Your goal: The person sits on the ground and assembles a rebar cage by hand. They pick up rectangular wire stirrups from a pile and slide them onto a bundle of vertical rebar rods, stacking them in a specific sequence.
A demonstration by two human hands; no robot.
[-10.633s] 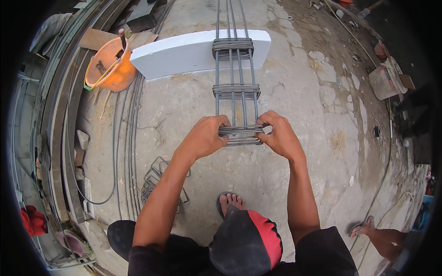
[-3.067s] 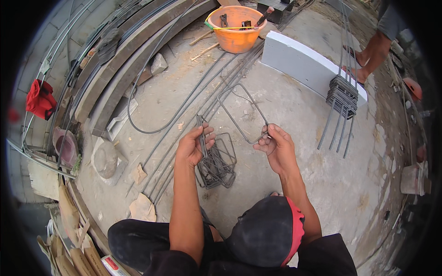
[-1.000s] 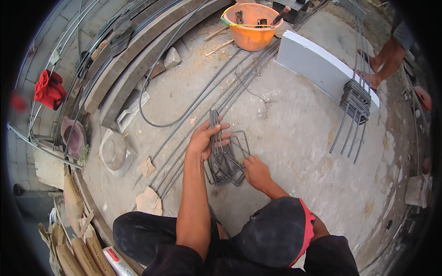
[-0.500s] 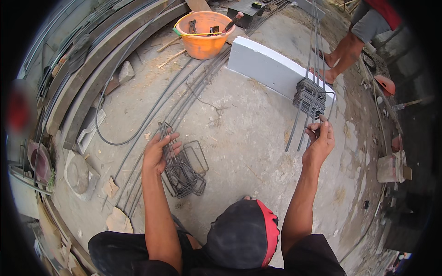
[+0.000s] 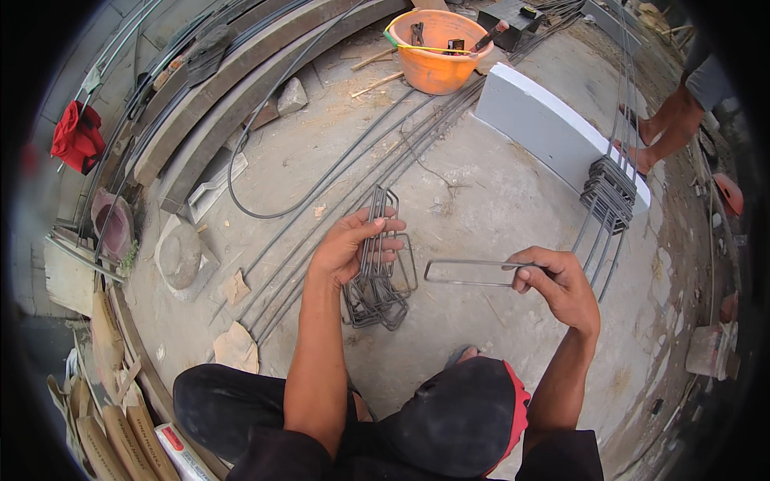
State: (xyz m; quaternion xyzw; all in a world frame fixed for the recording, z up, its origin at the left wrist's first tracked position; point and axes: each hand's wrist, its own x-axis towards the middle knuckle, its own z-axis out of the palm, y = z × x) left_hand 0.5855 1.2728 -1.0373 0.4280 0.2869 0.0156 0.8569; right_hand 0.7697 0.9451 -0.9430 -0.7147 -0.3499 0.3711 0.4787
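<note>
One stirrup (image 5: 473,272) per hand.

A rough, stained concrete floor (image 5: 481,200) carries everything; long steel rebars (image 5: 337,216) run diagonally across the middle of the frame toward an orange bucket (image 5: 437,60) at the top centre; a white block (image 5: 545,128) lies at upper right; a bundle of bent wire stirrups (image 5: 377,301) rests near the centre; a curved dark cable (image 5: 241,184) loops at upper left; stone chunks (image 5: 180,256) and timber beams (image 5: 233,120) sit along the left.
</note>
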